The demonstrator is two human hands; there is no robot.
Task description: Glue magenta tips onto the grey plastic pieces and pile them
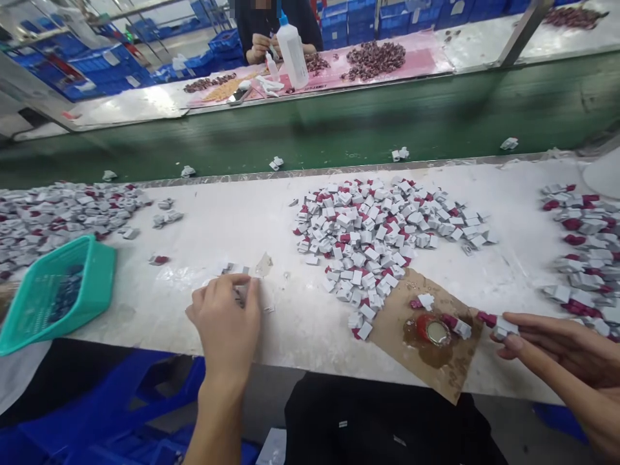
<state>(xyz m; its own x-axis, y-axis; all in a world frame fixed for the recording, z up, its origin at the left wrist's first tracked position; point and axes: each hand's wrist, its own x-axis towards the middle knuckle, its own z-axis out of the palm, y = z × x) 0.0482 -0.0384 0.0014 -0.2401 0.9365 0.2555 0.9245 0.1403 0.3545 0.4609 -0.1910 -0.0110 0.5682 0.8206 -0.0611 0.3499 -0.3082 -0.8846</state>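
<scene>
My right hand pinches a small white part with a magenta end between thumb and fingertips, at the right edge of a brown paper sheet. On that wet sheet lie a small round red-rimmed container and two white-and-magenta pieces. My left hand rests on the white table, fingers curled toward the thumb around small dark and grey bits that I cannot make out. A big pile of white-and-magenta pieces spreads between the hands, toward the back.
A green basket with dark parts stands at the left, beside another pile. More pieces lie at the far right. Behind runs a green belt with a few pieces near its edge. Across it sits a person near a white bottle.
</scene>
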